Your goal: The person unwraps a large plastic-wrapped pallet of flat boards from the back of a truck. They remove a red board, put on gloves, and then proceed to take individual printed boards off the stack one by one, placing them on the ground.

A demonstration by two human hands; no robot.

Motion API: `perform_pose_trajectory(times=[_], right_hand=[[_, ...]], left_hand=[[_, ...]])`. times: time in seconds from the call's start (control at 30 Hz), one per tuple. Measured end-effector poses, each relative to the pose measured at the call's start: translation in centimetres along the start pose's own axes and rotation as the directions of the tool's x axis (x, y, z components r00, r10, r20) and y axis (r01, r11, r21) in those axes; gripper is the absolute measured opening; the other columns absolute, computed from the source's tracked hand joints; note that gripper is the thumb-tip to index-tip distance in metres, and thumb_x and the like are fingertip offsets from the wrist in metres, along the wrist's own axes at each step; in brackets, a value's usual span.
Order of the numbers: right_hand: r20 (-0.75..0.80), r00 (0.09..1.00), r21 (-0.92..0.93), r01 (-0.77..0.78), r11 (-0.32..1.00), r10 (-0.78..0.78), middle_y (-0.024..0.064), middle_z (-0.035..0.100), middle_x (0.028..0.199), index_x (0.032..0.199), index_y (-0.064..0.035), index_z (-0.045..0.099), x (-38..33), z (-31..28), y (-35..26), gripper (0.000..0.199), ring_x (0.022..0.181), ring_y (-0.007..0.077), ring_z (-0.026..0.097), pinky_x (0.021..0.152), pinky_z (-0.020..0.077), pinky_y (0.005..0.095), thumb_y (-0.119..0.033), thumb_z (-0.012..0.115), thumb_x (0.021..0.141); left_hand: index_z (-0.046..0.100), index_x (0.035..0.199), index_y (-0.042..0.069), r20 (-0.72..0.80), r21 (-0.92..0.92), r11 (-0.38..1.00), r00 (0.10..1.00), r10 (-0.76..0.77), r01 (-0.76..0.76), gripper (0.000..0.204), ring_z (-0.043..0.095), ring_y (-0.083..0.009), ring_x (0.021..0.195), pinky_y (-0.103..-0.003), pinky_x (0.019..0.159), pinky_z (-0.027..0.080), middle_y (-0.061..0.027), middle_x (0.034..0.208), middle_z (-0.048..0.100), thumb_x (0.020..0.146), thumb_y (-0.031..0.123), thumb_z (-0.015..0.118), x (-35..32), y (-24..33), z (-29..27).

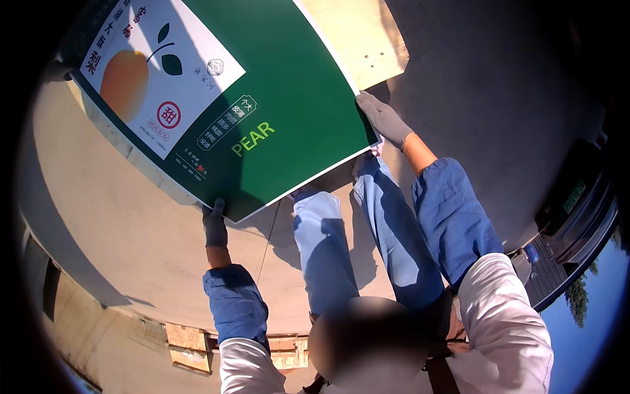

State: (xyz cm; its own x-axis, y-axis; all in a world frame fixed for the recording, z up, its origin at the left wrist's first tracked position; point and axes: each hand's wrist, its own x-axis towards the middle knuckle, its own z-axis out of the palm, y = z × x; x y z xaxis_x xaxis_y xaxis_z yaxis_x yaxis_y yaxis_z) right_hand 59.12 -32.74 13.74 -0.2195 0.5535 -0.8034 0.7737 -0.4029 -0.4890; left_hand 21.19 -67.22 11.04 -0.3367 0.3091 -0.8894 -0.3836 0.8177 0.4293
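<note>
A large green cardboard sheet [298, 92] with a white panel and a printed orange-yellow pear spans the upper left, slanting away from me. My left hand [214, 223], in a dark grey glove, grips its near left corner with the thumb on top. My right hand [385, 119], in a lighter grey glove, closes on the right edge near the corner, its fingers partly hidden underneath. Pale cardboard [134, 154] shows along the sheet's left side. Whether the green piece is a single sheet or a carton's face, I cannot tell.
Behind the sheet lies a pale board [374, 43] with small holes. A dark shape like another gloved hand [58, 71] touches the sheet's far left corner. A parked vehicle [577, 210] stands at the right. Wooden pieces [188, 348] lie on the concrete ground [118, 230].
</note>
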Motion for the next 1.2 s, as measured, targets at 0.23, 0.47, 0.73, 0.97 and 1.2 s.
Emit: perform_pose_trajectory(times=[0.23,0.47,0.73,0.97,1.2], right_hand=[[0.032,0.991,-0.071,-0.127,0.989,0.129,0.0300,0.039,0.147,0.146,0.0096,0.028,2.2,2.4,-1.7,0.107,0.133,0.0399,0.045,0.109,0.0363,0.0403,-0.075,0.050,0.084],[-0.039,0.991,-0.152,-0.129,0.980,0.125,0.0317,0.040,0.144,0.145,0.0104,0.026,1.6,2.8,-3.8,0.100,0.133,0.0413,0.043,0.109,0.0369,0.0402,-0.065,0.057,0.087],[0.189,0.942,0.465,-0.335,0.820,0.278,0.0209,0.040,0.149,0.145,0.0002,0.042,4.5,-3.8,2.1,0.098,0.140,0.0265,0.037,0.114,0.0297,0.0356,-0.079,0.025,0.090],[0.356,0.883,0.178,-0.387,0.905,0.307,0.0193,0.040,0.148,0.147,-0.0003,0.032,2.7,-1.2,-3.0,0.078,0.129,0.0286,0.046,0.107,0.0342,0.0339,-0.062,0.032,0.099],[0.283,0.936,0.251,-0.282,0.926,0.209,0.0204,0.052,0.131,0.133,-0.0019,0.047,3.2,-0.1,-3.3,0.049,0.122,0.0298,0.050,0.104,0.0377,0.0356,-0.039,0.030,0.105]], left_hand=[[0.043,0.142,0.000,0.162,-0.132,0.985,0.983,-0.090,0.112,0.049,0.052,-0.0202,0.124,-0.033,0.105,0.042,-0.0087,0.135,0.055,0.102,0.029,0.052,3.0,-0.9,-3.9],[0.045,0.139,-0.001,0.161,-0.352,0.905,0.968,-0.194,0.240,0.051,0.052,-0.0204,0.124,-0.034,0.106,0.043,-0.0111,0.137,0.053,0.102,0.033,0.053,3.5,-1.0,-5.2],[0.038,0.145,0.001,0.207,-0.361,0.891,0.955,-0.212,0.276,0.061,0.043,-0.0221,0.134,-0.037,0.114,0.033,-0.0094,0.147,0.045,0.102,0.043,0.047,3.0,-0.6,-3.0],[0.032,0.149,0.003,0.115,-0.382,0.890,0.968,-0.221,0.249,0.067,0.039,-0.0221,0.137,-0.037,0.116,0.029,-0.0080,0.150,0.040,0.102,0.050,0.042,3.4,-1.3,-2.3],[0.030,0.149,0.001,0.009,-0.300,0.920,0.965,-0.262,0.252,0.073,0.040,-0.0246,0.136,-0.036,0.114,0.030,-0.0102,0.150,0.042,0.099,0.051,0.049,0.4,-1.8,-2.5]])
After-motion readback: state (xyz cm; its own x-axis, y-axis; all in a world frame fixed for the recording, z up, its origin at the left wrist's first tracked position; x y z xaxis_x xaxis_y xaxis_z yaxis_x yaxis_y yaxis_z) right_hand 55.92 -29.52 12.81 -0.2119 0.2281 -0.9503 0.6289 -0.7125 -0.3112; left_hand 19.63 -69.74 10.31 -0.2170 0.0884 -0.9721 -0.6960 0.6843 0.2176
